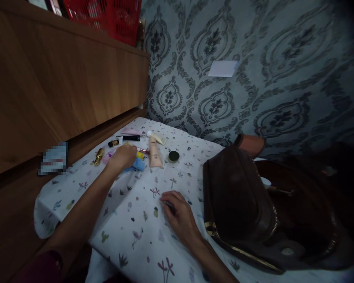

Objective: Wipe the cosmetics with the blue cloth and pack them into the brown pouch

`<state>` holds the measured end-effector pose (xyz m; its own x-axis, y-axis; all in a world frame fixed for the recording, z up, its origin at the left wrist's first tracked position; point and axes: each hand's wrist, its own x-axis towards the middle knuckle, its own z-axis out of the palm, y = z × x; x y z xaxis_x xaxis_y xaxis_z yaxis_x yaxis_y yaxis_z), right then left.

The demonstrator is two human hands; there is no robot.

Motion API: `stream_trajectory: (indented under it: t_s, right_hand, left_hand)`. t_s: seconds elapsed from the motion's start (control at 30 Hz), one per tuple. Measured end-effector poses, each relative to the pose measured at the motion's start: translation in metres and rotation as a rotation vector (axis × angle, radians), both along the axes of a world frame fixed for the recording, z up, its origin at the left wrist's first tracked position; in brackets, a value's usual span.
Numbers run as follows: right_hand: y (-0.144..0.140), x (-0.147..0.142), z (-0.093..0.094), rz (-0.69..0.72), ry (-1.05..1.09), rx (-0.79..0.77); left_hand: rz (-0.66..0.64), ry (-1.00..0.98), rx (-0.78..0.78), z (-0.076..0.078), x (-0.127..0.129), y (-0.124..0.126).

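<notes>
The blue tube (138, 164) lies on the patterned cloth (129, 220), partly under the left hand (123, 157). The left hand is curled over the tube with its fingers bent down onto it; whether they grip it cannot be told. Touching the tube's far side is a small yellow item (140, 155). Just right of the tube lies a beige tube (155, 156), and beyond that a round dark jar (174, 156). Behind the tube lie a black pencil (130, 138), a pink tube (131, 131) and a gold lipstick (99, 156). Nearer the person than the tube, the right hand (178, 214) rests palm down on the cloth, fingers loosely spread, holding nothing. Right of that hand sits a brown bag (238, 196), its zip open.
</notes>
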<state>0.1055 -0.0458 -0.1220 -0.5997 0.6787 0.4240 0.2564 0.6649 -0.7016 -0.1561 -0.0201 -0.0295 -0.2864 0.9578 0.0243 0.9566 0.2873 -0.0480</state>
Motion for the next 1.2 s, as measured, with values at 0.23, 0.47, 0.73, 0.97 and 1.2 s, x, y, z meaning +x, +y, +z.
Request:
stream_trajectory:
  t_s: [0.23, 0.47, 0.73, 0.97, 1.2]
  right_hand:
    - [0.000, 0.001, 0.001, -0.004, -0.018, -0.011]
    - [0.001, -0.001, -0.002, -0.008, -0.019, -0.007]
    - [0.000, 0.001, 0.003, -0.003, -0.025, -0.014]
    - [0.000, 0.000, 0.003, -0.009, -0.029, -0.008]
    - [-0.001, 0.000, 0.005, -0.005, -0.029, -0.008]
  left_hand:
    - [0.008, -0.075, -0.007, 0.013, -0.032, -0.003]
    - [-0.057, -0.251, -0.048, 0.004, -0.063, -0.010]
    - [0.222, -0.192, 0.410, 0.016, -0.082, -0.016]
    - [0.367, -0.160, 0.272, -0.008, -0.095, 0.006]
    - [0.405, -0.160, 0.090, -0.024, -0.084, 0.047]
